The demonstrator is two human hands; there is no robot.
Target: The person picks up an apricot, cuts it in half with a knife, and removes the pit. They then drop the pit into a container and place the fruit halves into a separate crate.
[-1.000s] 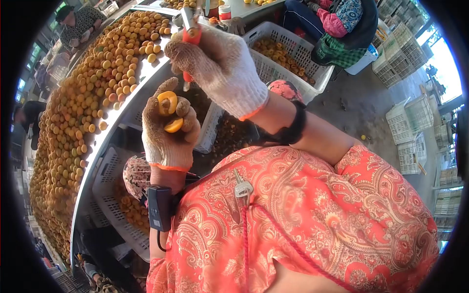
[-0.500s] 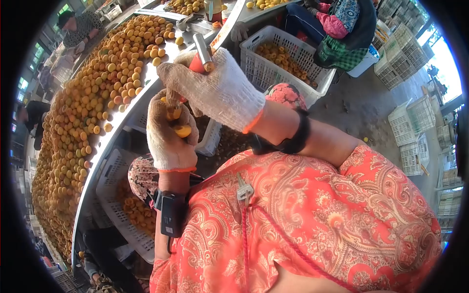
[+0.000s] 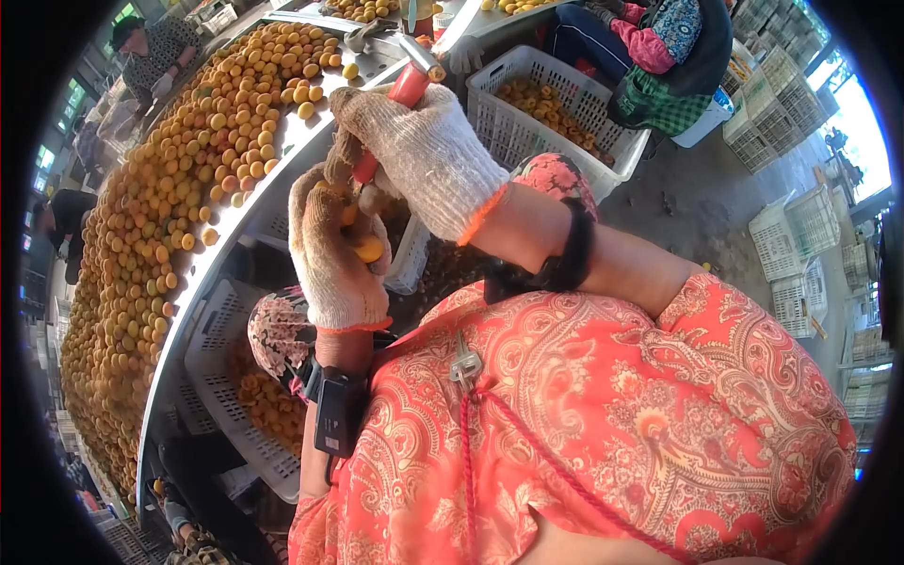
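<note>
Our left hand (image 3: 337,254), in a white knit glove with brown stains, has its grip curled around a small, smooth, orange piece of fruit (image 3: 368,249). More yellow fruit (image 3: 349,215) sits higher up in the same fingers, partly hidden. We think the fingers bend like a cup so the fruit won't roll out.

Our right hand (image 3: 428,155), in a matching glove, has its grip wrapped tight around a red-handled tool with a silver metal top (image 3: 409,85). The tool leans, its low end pointing at the left hand, maybe so that end can reach the fruit. We cannot tell if the tip touches it.

Beside us, a big heap of round orange fruits (image 3: 141,254) lies on a shiny, curved metal table (image 3: 299,139), probably there to be close by. Under its edge is a white plastic basket with holes (image 3: 205,344), with orange fruit pieces (image 3: 268,405) inside, likely placed low to catch things easily.
</note>
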